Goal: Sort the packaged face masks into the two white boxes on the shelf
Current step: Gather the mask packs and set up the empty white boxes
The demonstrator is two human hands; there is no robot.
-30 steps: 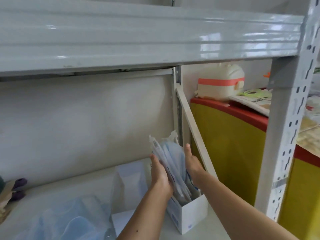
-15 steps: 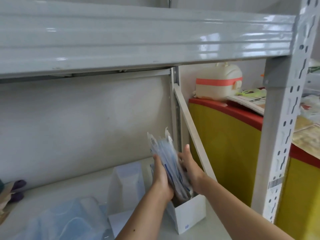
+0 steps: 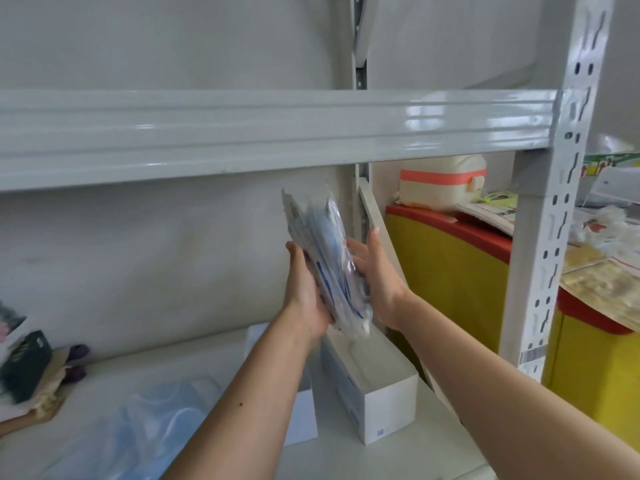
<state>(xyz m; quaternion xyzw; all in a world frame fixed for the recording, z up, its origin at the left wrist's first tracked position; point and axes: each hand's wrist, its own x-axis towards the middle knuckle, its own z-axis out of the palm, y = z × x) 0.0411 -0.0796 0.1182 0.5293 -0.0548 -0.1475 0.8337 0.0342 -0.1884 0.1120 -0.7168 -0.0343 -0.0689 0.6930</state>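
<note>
A stack of packaged face masks, clear wrappers over blue masks, stands on edge in the air above the right white box. My left hand holds its left face and my right hand holds its right face, fingers wrapped round the stack. The right white box is open at the top and shows nothing inside. The left white box stands beside it, mostly hidden behind my left forearm. More packaged blue masks lie loose on the shelf at the lower left.
The upper shelf beam hangs just above the stack. A perforated steel post rises at the right, with a diagonal brace behind the box. A yellow and red cabinet stands beyond. Dark clutter sits at the shelf's left end.
Both hands have lifted the stack of masks up out of the right white box, which now stands with nothing in it. The view has tilted upward.
</note>
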